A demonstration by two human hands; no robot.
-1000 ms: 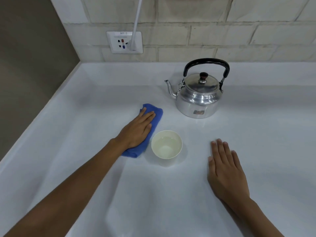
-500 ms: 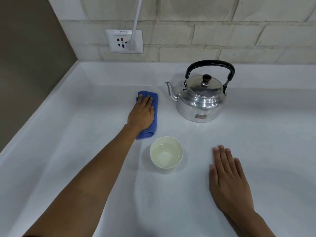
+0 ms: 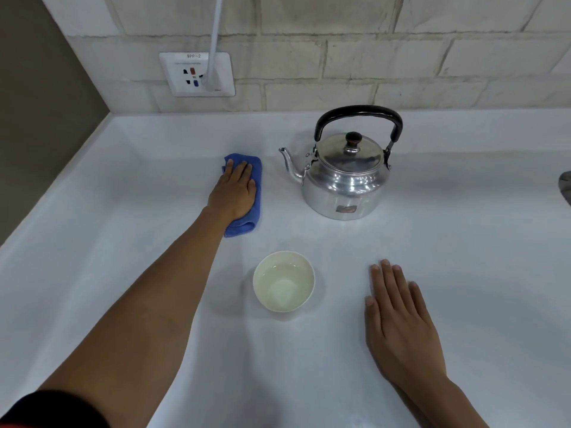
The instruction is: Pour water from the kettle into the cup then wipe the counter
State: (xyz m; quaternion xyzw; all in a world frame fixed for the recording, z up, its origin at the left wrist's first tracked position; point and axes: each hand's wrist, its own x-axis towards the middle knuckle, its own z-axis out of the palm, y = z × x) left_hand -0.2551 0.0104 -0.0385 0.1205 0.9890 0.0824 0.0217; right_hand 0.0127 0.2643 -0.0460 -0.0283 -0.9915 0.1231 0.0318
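A silver kettle with a black handle stands upright on the white counter, spout pointing left. In front of it sits a white cup holding water. A folded blue cloth lies left of the kettle's spout. My left hand presses flat on the cloth, covering most of it. Palm down on the counter, right of the cup, lies my right hand with fingers together, holding nothing.
A brick wall runs along the back with a white socket plate and a white cable plugged in. The counter's left edge drops to a brown floor. A dark object shows at the right border.
My left hand has pushed the blue cloth away from me, from beside the cup up to the left of the kettle's spout. My right hand, the cup and the kettle stayed put.
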